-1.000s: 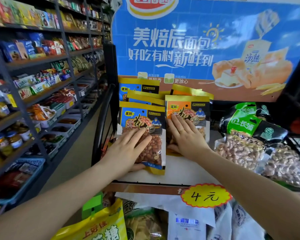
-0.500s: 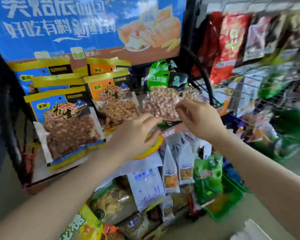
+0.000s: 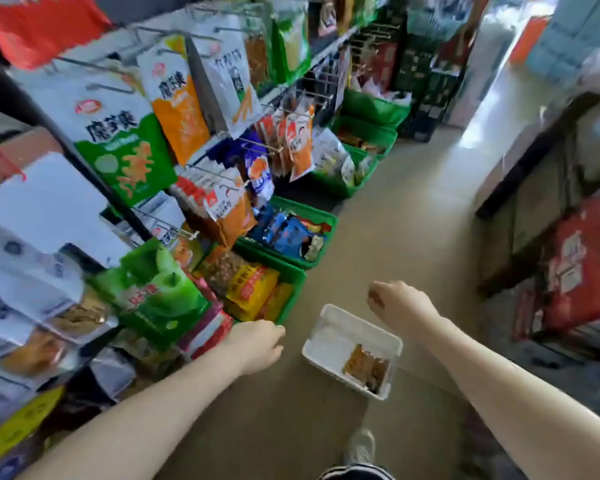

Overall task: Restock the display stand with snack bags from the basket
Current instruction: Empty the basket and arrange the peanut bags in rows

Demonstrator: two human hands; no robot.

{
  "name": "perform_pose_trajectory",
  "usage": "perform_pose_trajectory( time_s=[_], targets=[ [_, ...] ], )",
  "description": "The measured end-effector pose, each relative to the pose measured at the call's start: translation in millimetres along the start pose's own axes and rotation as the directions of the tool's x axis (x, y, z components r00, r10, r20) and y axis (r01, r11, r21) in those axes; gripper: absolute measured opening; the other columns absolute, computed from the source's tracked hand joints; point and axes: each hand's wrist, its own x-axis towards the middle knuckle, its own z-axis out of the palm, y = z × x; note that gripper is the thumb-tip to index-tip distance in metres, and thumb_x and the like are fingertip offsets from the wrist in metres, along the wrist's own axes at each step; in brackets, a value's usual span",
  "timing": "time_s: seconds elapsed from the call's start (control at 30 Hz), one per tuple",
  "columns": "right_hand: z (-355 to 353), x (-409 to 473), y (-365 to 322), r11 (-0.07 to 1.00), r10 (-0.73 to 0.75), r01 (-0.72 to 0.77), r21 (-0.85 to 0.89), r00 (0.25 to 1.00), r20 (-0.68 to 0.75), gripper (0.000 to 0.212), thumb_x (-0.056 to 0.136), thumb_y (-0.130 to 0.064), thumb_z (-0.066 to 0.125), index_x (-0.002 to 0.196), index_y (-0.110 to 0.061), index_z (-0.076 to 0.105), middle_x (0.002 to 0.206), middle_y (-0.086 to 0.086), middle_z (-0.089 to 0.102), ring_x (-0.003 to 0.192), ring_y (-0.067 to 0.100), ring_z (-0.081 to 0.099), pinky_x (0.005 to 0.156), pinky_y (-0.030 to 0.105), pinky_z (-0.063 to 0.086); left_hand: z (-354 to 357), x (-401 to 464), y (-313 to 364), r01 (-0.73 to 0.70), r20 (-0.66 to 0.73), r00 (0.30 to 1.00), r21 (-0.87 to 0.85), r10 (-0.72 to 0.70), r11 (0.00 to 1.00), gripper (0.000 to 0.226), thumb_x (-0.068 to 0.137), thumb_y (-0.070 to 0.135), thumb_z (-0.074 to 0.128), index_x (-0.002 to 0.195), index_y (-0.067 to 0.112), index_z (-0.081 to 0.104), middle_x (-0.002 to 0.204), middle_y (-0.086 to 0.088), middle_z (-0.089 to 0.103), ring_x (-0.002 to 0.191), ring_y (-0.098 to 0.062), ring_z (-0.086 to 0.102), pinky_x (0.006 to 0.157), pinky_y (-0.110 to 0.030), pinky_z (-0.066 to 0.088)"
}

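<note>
Head view, looking down a shop aisle at a beige floor (image 3: 388, 209). White rectangular plastic basket (image 3: 329, 330) sits on the floor between the two outstretched forearms; inside, at its near right corner, lie a couple of small brownish-orange snack bags (image 3: 366, 365) — the rest of the basket shows bare white bottom.

Left hand (image 3: 257, 344) hangs just left of the basket, fingers curled loosely inward, nothing in its grasp. Right hand (image 3: 395, 303) is above and beyond the basket's far right corner, closed into a loose fist seen from the back; whether it has hold of anything I cannot tell.

The display stand (image 3: 94, 174) runs along the left — a dark frame with wire pegs carrying hung white, green and orange snack packets. Green plastic crates (image 3: 293, 271) stand on the floor along its foot, filled with yellow and blue packets. A shoe (image 3: 361, 445) shows at the bottom edge.
</note>
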Motion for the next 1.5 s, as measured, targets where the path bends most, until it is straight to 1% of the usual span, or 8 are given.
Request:
perform_pose_trajectory(
  time_s=[0.2,0.43,0.6,0.83,1.03,1.17,1.3,1.5],
  targets=[
    [77,13,156,0.962,0.233,-0.258,0.093,0.947,0.223,0.022,0.091,-0.027,0.039,0.086,-0.012,0.055,0.100,0.010,0.065,0.087,0.030,0.060,0.065,0.031,0.044,62,126,77,0.106,0.215,0.974,-0.164,-0.069,0.981,0.029,0.092,0.034,0.040,0.111,0.017,0.054,0.117,-0.009,0.060,0.105,-0.028,0.057,0.079,-0.037,0.048],
    [249,62,234,0.918,0.260,-0.367,0.151,0.843,0.471,0.025,0.091,-0.017,0.039,0.067,-0.020,0.037,0.103,0.013,0.061,0.102,0.031,0.058,0.072,0.035,0.044,179,246,108,0.190,0.329,0.940,-0.279,-0.092,0.941,0.042,0.094,0.030,0.041,0.135,0.022,0.037,0.126,-0.008,0.057,0.109,-0.026,0.057,0.082,-0.035,0.050],
    [396,125,245,0.896,0.271,-0.413,0.164,0.800,0.535,0.025,0.091,-0.019,0.039,0.110,-0.010,0.051,0.118,0.012,0.046,0.112,0.032,0.048,0.084,0.042,0.048,300,331,92,0.061,0.388,0.921,-0.101,-0.017,0.993,0.046,0.091,0.029,0.048,0.134,0.019,0.037,0.130,-0.005,0.052,0.117,-0.026,0.051,0.089,-0.041,0.047],
    [571,216,263,0.899,0.293,-0.413,0.147,0.814,0.501,0.032,0.091,-0.012,0.046,0.122,-0.006,0.044,0.130,0.018,0.044,0.117,0.035,0.043,0.087,0.046,0.045,445,419,48,-0.248,0.388,0.898,0.057,0.207,0.967,0.068,0.082,0.046,0.060,0.137,0.015,0.036,0.137,-0.004,0.044,0.125,-0.023,0.042,0.103,-0.035,0.035],
    [663,263,277,0.886,0.322,-0.446,0.129,0.790,0.521,0.070,0.088,-0.009,0.054,0.146,-0.017,0.017,0.157,0.010,0.014,0.144,0.031,0.014,0.118,0.045,0.020,505,459,17,-0.540,0.058,0.841,0.015,0.538,0.842,0.013,0.071,0.023,0.063,0.073,0.010,0.063,0.066,-0.006,0.061,0.054,-0.026,0.057,0.045,-0.029,0.041],
    [687,280,291,0.843,0.436,-0.528,0.105,0.784,0.441,0.086,0.077,-0.032,0.071,0.143,-0.016,0.017,0.152,0.014,0.020,0.142,0.034,0.014,0.119,0.048,0.012,518,471,12,-0.587,-0.032,0.809,0.014,0.587,0.809,0.008,0.073,0.012,0.057,0.067,0.012,0.061,0.062,-0.004,0.060,0.049,-0.025,0.053,0.040,-0.028,0.041],
    [688,281,293,0.834,0.429,-0.538,0.123,0.772,0.469,0.086,0.072,-0.038,0.075,0.137,-0.017,0.023,0.134,0.015,0.046,0.125,0.036,0.043,0.105,0.048,0.030,522,468,11,-0.549,-0.068,0.835,-0.025,0.547,0.835,0.013,0.069,0.005,0.053,0.060,0.014,0.059,0.059,-0.001,0.060,0.048,-0.023,0.053,0.039,-0.024,0.039],
    [667,277,274,0.905,0.377,-0.416,-0.094,0.676,0.633,0.045,0.081,-0.027,0.067,0.119,-0.014,0.048,0.108,0.010,0.062,0.098,0.030,0.060,0.080,0.038,0.052,522,468,12,-0.565,-0.059,0.823,0.016,0.564,0.825,0.020,0.070,0.010,0.044,0.055,0.014,0.055,0.054,0.000,0.055,0.045,-0.021,0.050,0.040,-0.020,0.034]
  ],
)
